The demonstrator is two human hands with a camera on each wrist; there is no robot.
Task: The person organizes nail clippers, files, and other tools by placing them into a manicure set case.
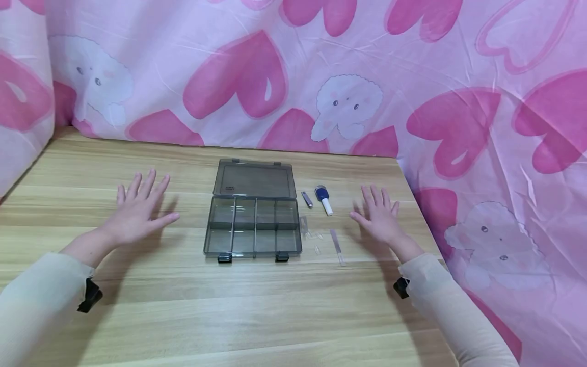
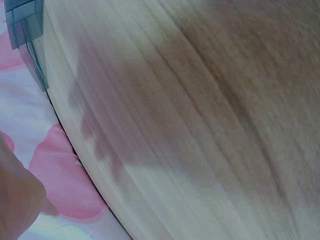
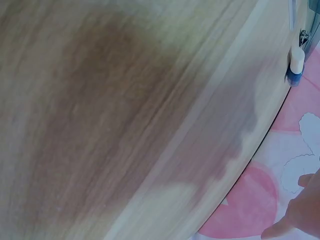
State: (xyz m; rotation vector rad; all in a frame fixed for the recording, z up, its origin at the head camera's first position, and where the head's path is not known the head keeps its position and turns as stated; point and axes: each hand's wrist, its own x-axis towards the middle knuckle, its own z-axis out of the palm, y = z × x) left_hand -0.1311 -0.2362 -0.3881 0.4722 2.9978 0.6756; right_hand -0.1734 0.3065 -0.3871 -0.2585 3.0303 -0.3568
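There they hung, fingers spread and gripping nothing, the left hand [image 1: 137, 211] well left of the box [image 1: 245, 219], while the right hand [image 1: 380, 220] was clearly nearer the file [image 1: 337, 247], which lay to its left on the table [image 1: 229, 316], long axis running front to back!

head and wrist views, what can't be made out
- Lid lettering: too small to read, head view.
- Clear pieces: too small to identify, head view.
- Box: cropped by top edge, left wrist view.
- Left hand: cropped by left edge, same view.
- Right hand: cropped by right edge, right wrist view.
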